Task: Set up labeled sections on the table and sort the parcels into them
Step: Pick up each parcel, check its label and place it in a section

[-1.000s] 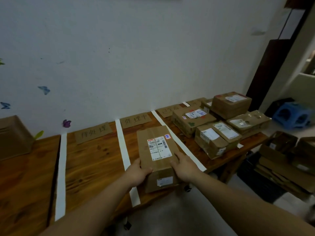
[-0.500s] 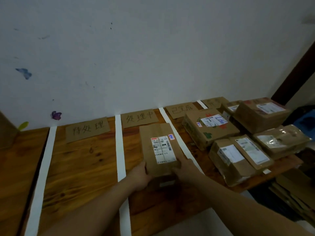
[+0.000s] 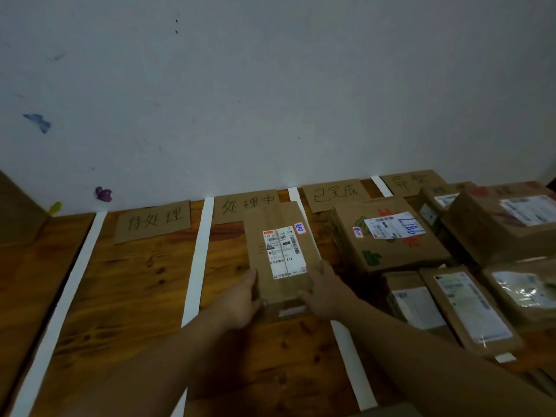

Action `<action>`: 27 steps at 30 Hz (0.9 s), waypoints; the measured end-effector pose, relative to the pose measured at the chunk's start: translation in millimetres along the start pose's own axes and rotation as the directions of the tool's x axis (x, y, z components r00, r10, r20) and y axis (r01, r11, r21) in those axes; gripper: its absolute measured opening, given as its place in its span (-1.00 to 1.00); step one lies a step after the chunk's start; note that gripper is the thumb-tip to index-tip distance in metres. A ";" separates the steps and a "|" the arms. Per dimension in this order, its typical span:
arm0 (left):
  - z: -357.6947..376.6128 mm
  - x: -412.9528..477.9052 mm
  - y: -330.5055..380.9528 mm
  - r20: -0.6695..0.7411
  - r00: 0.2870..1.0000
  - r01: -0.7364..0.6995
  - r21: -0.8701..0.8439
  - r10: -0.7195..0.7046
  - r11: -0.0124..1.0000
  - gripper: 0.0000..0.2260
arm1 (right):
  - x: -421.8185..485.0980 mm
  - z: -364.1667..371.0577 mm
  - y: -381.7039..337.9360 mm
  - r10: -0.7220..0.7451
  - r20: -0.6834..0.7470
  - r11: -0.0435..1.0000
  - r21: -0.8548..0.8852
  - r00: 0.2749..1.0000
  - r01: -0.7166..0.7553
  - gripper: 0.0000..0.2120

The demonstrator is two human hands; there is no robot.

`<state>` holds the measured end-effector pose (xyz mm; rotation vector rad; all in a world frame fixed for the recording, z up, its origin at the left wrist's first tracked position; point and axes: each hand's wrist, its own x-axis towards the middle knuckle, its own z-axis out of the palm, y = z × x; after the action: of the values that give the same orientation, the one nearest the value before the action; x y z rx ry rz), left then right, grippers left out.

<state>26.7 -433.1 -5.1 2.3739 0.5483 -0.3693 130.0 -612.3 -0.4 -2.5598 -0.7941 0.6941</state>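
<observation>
Holding one parcel [image 3: 279, 245]: left hand [image 3: 240, 299], right hand [image 3: 326, 288] (four cardboard labels [image 3: 153, 221] behind).

The first cardboard sign [image 3: 153, 221] reads 待处理, the second sign [image 3: 245, 204] 处理中, the third sign [image 3: 335, 194] 已完成, and the shipping label [image 3: 284, 251] on the middle parcel [image 3: 255, 254] begins 948.

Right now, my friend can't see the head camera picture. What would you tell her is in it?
A left hand and a right hand hold a brown parcel by its sides in one section of a wooden table that white tape strips divide, with handwritten cardboard signs along the wall. More parcels crowd the sections to the right.
</observation>
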 end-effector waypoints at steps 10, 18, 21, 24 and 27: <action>-63.2 -36.0 -7.8 -0.154 0.978 0.156 0.103 -0.139 0.982 -0.30 | 4.5 -33.2 -54.1 -0.120 -0.043 0.983 -0.145 0.992 0.113 -0.34; -189.7 -175.5 -113.0 -0.403 0.877 0.311 0.058 -0.263 0.949 -0.30 | -3.2 -9.7 -243.3 -0.385 0.033 0.892 -0.242 0.922 0.381 -0.30; -225.1 -247.9 -175.0 -0.482 0.803 0.397 -0.009 -0.352 0.918 -0.30 | -22.6 25.9 -331.7 -0.474 0.061 0.843 -0.256 0.879 0.473 -0.28; -258.0 -320.0 -240.9 -0.517 0.732 0.473 -0.083 -0.444 0.877 -0.30 | -45.3 65.6 -416.6 -0.537 0.092 0.801 -0.257 0.839 0.541 -0.28; -284.0 -384.9 -299.6 -0.534 0.679 0.523 -0.128 -0.503 0.842 -0.30 | -65.5 103.1 -487.6 -0.565 0.130 0.782 -0.230 0.815 0.579 -0.26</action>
<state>-417.9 -148.4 194.3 2.3058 1.5170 0.0949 -179.2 -254.8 170.6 -2.3030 -1.6870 0.4782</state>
